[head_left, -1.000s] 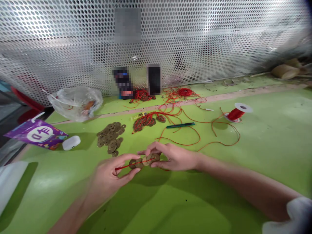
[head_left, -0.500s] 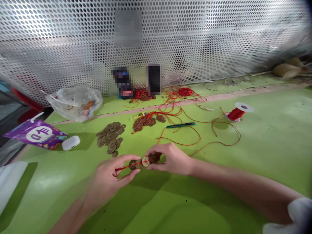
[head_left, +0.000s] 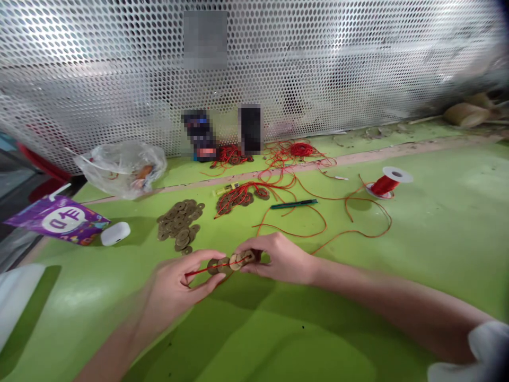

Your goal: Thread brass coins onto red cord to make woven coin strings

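Between my hands, above the green table (head_left: 342, 307), is a row of overlapping brass coins (head_left: 225, 265) with a red cord (head_left: 198, 272) running along it. My left hand (head_left: 181, 278) pinches the left end of the row between thumb and fingers. At the right end, my right hand (head_left: 276, 257) grips the last coin, its fingers partly covering it. Behind my hands lies a pile of loose holed coins (head_left: 178, 220). Farther back, several coins tied with red cords (head_left: 238, 199) form a bunch.
A green utility knife (head_left: 294, 203) and a spool of red cord (head_left: 385, 184) lie to the right. Tangled red cord (head_left: 301, 149) and two phones (head_left: 250, 130) are by the perforated metal screen. Leftward are a plastic bag (head_left: 123, 167), purple packet (head_left: 59, 220) and white case (head_left: 115, 233).
The coin row has shifted slightly left and its right end now shows more clearly, tilted up toward my right fingers. A loose cord end now shows beneath my left hand.
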Available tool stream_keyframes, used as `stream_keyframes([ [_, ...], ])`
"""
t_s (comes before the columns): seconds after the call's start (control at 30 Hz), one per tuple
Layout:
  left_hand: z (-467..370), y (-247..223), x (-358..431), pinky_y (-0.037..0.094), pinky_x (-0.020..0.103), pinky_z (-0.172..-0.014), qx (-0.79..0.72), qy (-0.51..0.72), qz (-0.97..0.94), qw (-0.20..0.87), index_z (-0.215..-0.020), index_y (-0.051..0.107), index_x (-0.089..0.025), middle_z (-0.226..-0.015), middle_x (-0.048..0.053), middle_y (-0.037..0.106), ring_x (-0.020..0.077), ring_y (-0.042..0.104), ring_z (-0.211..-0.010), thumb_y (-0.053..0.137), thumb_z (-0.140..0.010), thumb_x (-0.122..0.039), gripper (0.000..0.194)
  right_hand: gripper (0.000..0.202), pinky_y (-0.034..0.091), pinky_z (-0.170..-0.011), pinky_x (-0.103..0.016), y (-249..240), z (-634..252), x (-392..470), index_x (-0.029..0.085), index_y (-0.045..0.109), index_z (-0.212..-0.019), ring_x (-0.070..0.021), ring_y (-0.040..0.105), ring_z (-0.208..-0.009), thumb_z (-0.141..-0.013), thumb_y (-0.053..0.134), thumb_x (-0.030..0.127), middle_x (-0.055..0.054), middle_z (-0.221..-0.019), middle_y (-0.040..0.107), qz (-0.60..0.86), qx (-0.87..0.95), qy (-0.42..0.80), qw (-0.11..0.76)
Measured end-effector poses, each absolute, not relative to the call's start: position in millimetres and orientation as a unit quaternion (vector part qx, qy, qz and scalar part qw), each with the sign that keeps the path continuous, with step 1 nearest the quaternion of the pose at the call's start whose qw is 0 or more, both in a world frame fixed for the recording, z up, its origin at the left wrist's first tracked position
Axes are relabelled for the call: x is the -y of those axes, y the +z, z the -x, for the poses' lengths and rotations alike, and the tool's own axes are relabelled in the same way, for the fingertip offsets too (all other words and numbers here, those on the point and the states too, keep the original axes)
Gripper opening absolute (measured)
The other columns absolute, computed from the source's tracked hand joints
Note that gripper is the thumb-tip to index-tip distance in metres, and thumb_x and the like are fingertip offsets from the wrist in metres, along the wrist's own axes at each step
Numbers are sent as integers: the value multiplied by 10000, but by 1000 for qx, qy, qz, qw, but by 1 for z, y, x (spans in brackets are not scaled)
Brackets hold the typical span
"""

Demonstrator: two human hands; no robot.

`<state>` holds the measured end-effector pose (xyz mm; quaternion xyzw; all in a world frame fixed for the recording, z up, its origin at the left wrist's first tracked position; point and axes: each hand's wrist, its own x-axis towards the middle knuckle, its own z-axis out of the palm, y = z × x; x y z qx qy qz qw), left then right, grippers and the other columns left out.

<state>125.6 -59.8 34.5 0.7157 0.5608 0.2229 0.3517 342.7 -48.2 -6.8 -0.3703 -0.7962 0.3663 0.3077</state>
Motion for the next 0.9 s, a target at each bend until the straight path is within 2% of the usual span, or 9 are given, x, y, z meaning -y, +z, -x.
stream_keyframes([
  [0.33,-124,37,59,356,181,-434,-560,197,-723,354,-919,703,-233,-670,-25,686,123,508,-480,669,-717,-409,270,223,475,-621,-218,-8,-343,48,154,667,-982,-136,639,-666,-774,715,215,-42,-815,708,386,785,378,303],
  [0.43,-123,35,59,429,191,-494,-560,196,-724,352,-926,699,-234,-669,-25,691,146,578,-543,654,-732,-417,270,235,486,-644,-220,-10,-342,49,154,654,-985,-136,641,-683,-776,710,249,-41,-826,704,378,779,392,311],
  [0.53,-120,32,57,479,212,-557,-552,168,-739,348,-958,695,-244,-778,-7,727,175,641,-642,619,-756,-458,304,309,492,-660,-217,-11,-337,51,157,632,-1014,-132,640,-695,-747,732,278,-29,-830,695,374,766,407,328],
  [0.63,-118,29,56,482,218,-556,-546,126,-756,338,-970,695,-259,-852,-2,736,185,656,-671,592,-769,-473,310,326,486,-639,-210,-11,-332,54,167,626,-987,-127,635,-684,-724,751,314,-14,-806,688,391,751,414,335],
  [0.8,-119,29,57,494,235,-619,-558,135,-734,363,-975,685,-277,-899,-14,739,196,670,-729,612,-762,-487,308,365,468,-596,-200,-11,-328,57,172,601,-912,-117,622,-649,-664,789,365,5,-757,671,416,728,431,334],
  [0.9,-121,30,57,484,236,-610,-558,131,-742,348,-955,691,-272,-894,-11,742,204,667,-739,604,-762,-472,290,293,451,-560,-193,-11,-327,58,173,586,-842,-108,608,-612,-681,767,337,11,-714,660,429,721,432,331],
])
